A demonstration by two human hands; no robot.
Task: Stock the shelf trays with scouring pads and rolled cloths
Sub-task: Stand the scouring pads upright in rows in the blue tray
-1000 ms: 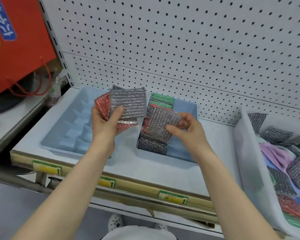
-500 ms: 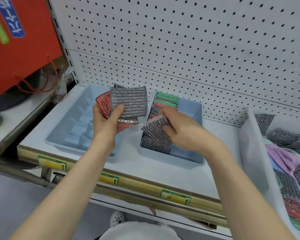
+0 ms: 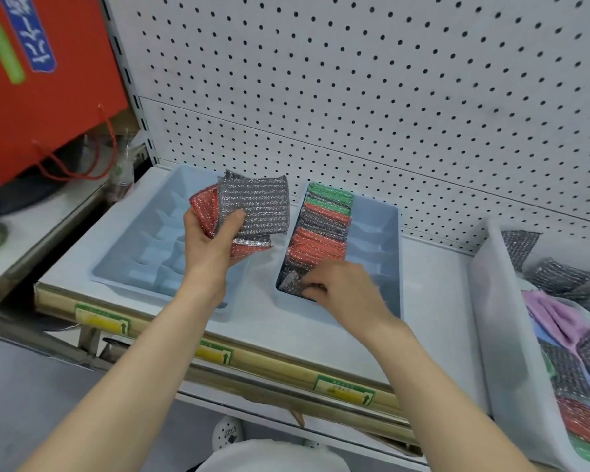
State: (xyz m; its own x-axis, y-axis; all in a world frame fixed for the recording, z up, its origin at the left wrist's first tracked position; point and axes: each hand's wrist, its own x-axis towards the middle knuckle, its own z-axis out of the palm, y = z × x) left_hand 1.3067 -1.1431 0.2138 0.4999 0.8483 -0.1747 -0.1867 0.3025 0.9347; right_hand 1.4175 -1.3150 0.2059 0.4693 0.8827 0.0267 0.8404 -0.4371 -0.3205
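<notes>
- The step in hand looked like filling the right tray (image 3: 394, 229) with scouring pads: a row of pads (image 3: 321, 229), green, red and silver, stood on edge along its left side, from the back wall to the front.
- The right hand (image 3: 344, 291) was at the front end of that row, fingers curled down onto a silver pad (image 3: 288, 282), seemingly tucking it in as the nearest piece.
- The left hand (image 3: 212, 247) hovered above the left tray (image 3: 143, 253), thumb and fingers clamped on a fan of pads (image 3: 256, 209), silver in front and red behind.
- Next move, as I judged it: let go of the seated pad, then draw another from the fan; with the row apparently full, a second row would go in the tray's bare right side.
- More pads and a pink cloth (image 3: 552, 315) lay loose in the white bin (image 3: 501, 318) to the right; no cloths were in either tray.
- Writing: the blue label (image 3: 31, 32) on the red bag (image 3: 48, 107) carried white characters I could not read; the shelf tickets (image 3: 101, 318) showed an upward arrow, their print too small to make out.
</notes>
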